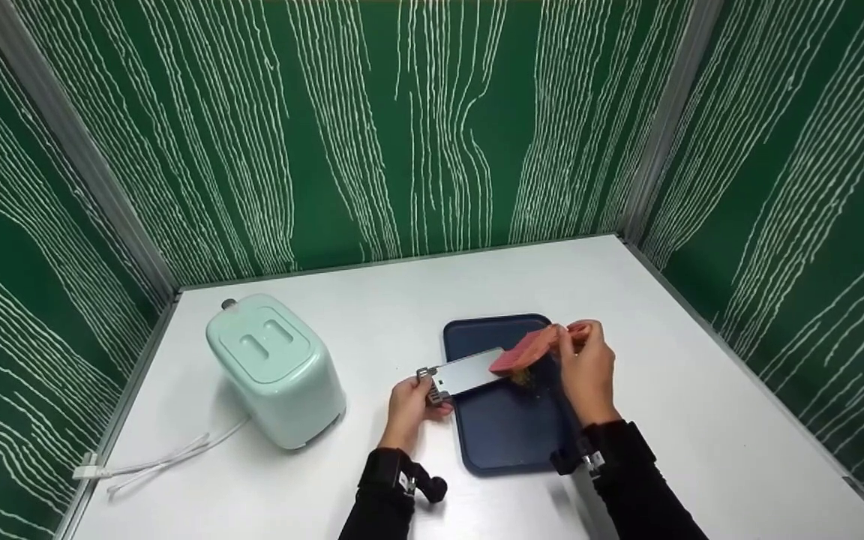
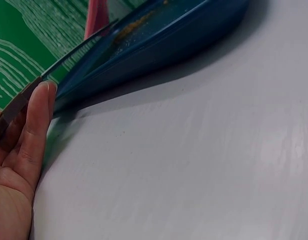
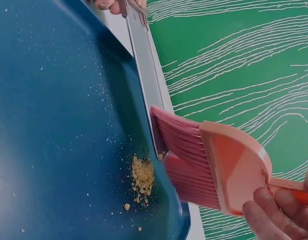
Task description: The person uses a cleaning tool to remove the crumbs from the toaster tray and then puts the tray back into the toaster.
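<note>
My left hand [image 1: 408,411] grips the grey end of a flat metal crumb tray [image 1: 473,373], which slants over a dark blue serving tray [image 1: 511,442]. The right hand [image 1: 589,375] holds a small orange brush [image 1: 541,346] by its handle. In the right wrist view, the brush's pink bristles [image 3: 181,135] straddle the far end of the crumb tray. Beneath that end, a small heap of yellow-brown crumbs [image 3: 142,175] lies on the blue tray, with fine specks scattered around it.
A mint-green toaster [image 1: 278,367] stands on the white table [image 1: 394,307] to the left. Its white cord [image 1: 169,456] runs to the table's left edge. Green panels with white wavy lines [image 1: 372,135] enclose the back and sides.
</note>
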A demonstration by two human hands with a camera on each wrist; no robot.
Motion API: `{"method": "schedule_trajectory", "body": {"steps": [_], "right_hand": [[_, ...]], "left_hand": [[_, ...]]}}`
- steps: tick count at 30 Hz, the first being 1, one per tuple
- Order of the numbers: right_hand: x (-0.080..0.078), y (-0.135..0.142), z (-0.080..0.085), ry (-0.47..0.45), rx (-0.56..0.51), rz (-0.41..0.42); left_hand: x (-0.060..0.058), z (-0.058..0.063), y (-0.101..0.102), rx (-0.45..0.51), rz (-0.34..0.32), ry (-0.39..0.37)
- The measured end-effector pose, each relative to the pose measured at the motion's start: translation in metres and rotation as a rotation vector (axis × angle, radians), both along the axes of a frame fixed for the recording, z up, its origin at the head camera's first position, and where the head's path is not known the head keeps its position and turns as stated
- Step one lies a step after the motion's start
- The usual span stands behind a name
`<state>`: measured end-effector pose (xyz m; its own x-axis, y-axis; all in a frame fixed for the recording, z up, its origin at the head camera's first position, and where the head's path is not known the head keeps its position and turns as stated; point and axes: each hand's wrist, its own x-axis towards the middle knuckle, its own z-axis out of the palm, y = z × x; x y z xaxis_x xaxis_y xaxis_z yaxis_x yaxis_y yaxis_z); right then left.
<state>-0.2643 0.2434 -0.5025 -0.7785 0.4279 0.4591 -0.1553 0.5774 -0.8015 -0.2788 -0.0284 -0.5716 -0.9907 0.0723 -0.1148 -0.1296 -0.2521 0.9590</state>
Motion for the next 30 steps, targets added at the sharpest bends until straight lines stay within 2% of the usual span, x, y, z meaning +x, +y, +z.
{"method": "schedule_trajectory", "body": {"steps": [7,16,22,30], "right_hand": [[0.0,-0.001,0.005,0.034,0.062,0.003],[0.005,0.001,0.013,-0.039,0.101,0.027],[0.009,0.005,0.017,-0.048,0.146,0.036],[0.015,0.006,0.023,-0.098,0.12,0.096]], "left_hand": [[0.0,0.003,0.0,-0.002,0.004,0.006],[-0.002,-0.001,0.0,-0.013,0.017,-0.008],[-0.002,-0.001,0.0,-0.016,0.013,-0.004],[-0.001,-0.001,0.002,-0.013,0.019,-0.002]]}}
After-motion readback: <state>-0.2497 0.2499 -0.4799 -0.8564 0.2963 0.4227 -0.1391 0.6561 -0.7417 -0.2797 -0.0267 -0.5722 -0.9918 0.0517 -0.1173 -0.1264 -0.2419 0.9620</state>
